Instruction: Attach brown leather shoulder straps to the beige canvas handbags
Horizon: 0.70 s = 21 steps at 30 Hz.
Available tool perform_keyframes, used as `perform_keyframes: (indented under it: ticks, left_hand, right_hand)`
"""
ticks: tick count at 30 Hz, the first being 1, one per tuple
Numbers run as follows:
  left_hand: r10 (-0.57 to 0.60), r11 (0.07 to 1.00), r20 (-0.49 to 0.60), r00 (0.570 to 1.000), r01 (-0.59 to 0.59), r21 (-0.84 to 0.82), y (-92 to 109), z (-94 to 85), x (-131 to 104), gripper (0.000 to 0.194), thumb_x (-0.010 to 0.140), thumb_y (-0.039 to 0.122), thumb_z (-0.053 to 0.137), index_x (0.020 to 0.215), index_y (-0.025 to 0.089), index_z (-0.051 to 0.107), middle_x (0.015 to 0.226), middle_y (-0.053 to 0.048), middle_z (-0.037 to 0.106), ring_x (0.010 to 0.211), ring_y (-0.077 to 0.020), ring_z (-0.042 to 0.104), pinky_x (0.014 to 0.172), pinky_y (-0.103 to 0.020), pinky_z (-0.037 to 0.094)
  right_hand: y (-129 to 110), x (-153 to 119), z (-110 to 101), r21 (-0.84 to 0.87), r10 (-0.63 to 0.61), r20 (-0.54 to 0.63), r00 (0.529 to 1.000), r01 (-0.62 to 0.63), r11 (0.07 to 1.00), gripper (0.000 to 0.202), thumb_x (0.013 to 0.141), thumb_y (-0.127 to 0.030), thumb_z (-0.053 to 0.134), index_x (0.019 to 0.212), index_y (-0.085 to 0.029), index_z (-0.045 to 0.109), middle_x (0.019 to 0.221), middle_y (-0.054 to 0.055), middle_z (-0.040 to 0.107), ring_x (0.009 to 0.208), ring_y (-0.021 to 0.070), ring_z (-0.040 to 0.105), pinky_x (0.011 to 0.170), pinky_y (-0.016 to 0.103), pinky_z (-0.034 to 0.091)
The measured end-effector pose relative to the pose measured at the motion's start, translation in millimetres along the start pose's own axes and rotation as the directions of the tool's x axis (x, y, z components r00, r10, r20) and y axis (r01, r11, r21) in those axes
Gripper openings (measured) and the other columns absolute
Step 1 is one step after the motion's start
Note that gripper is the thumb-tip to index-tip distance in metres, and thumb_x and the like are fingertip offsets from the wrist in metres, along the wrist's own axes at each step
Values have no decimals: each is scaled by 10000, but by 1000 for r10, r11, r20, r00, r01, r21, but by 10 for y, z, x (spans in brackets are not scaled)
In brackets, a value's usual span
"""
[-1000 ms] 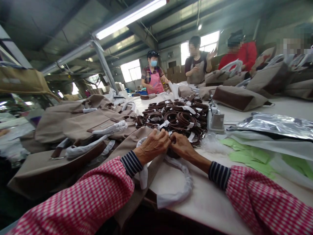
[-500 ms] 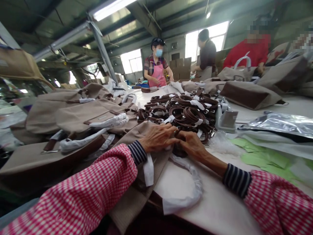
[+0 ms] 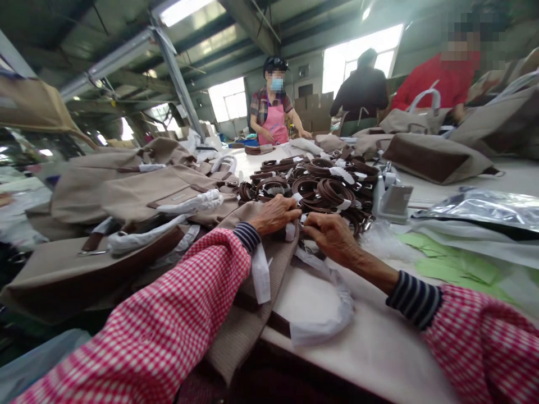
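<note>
A taupe bag (image 3: 263, 280) with ribbed fabric lies on the white table before me, its handle (image 3: 337, 314) wrapped in white paper. My left hand (image 3: 275, 215) is closed on the bag's far edge. Close to its right, my right hand (image 3: 332, 235) is pinched at the same edge; whatever it holds is too small to make out. The fingers of both hands are a little apart. Just beyond them sits a pile of coiled brown straps (image 3: 322, 193), some with white paper wraps.
More taupe bags (image 3: 138, 196) are heaped at the left. At the right lie green sheets (image 3: 455, 258), a silvery plastic bag (image 3: 484, 207), a grey dispenser (image 3: 393, 199) and another bag (image 3: 438, 157). Several people stand across the table.
My hands have drawn slightly apart, and my left hand has risen a little. The wrapped handle sits slightly farther right. The person in dark clothes has turned away and moved right.
</note>
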State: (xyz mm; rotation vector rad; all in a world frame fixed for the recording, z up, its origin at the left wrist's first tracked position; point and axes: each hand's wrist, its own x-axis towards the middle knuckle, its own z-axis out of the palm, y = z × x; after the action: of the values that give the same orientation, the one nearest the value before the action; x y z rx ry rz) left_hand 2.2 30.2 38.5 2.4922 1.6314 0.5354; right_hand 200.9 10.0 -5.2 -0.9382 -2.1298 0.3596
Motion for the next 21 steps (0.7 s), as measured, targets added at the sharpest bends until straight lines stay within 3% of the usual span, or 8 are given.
perform_keyframes:
  ticks: [4,8,11,14,17,19,21]
  left_hand:
    - [-57,997,-27,998,55,-63,-156,111,80,255,936,333,549,780,163,659,757,-18,576,740,-183,532,711,-310,390]
    - [-77,989,-33,997,72,-129,-278,171,80,268,924,357,572,785,154,679,748,-9,581,730,-173,551,670,-295,375]
    - [-82,986,-66,994,71,-153,-297,206,55,274,924,380,585,835,150,704,829,-28,608,813,-188,575,725,-300,398]
    - [-65,985,-63,996,53,-166,-283,205,41,303,941,405,579,843,147,706,815,-28,619,803,-186,580,729,-297,410]
    - [-9,985,-18,1000,5,-175,-236,117,-8,356,984,446,533,875,154,706,808,-20,651,778,-173,595,732,-284,437]
    - [28,986,-12,1000,-29,-164,-151,-8,-105,324,984,459,557,987,172,706,951,-31,695,904,-188,613,828,-291,461]
    - [95,994,-31,995,-96,-46,14,-182,-265,327,957,459,626,1138,192,677,1169,-57,678,1105,-228,576,958,-335,451]
  right_hand:
    - [-162,-219,38,4,-47,215,976,47,999,139,885,-136,649,749,-160,638,721,19,658,648,137,551,632,251,327]
    - [-420,-545,58,224,-263,403,876,185,957,128,856,-95,628,744,-157,623,713,2,640,629,110,516,614,231,323]
    - [-506,-671,67,354,-290,493,820,115,928,108,865,-125,626,763,-154,645,695,-16,620,593,93,478,578,221,310]
    - [-492,-679,81,390,-225,537,813,-3,921,79,828,-121,629,766,-157,663,655,-41,579,559,84,452,544,215,296]
    - [-478,-666,87,385,-208,517,830,-8,923,87,828,-131,616,758,-165,655,659,-43,573,586,95,474,574,218,322]
    - [-484,-672,86,385,-208,509,835,-4,923,98,842,-136,606,773,-172,665,689,-34,604,618,108,506,601,223,345]
    - [-491,-685,89,392,-222,502,836,9,920,115,859,-135,596,798,-178,685,728,-23,646,648,120,542,627,229,369]
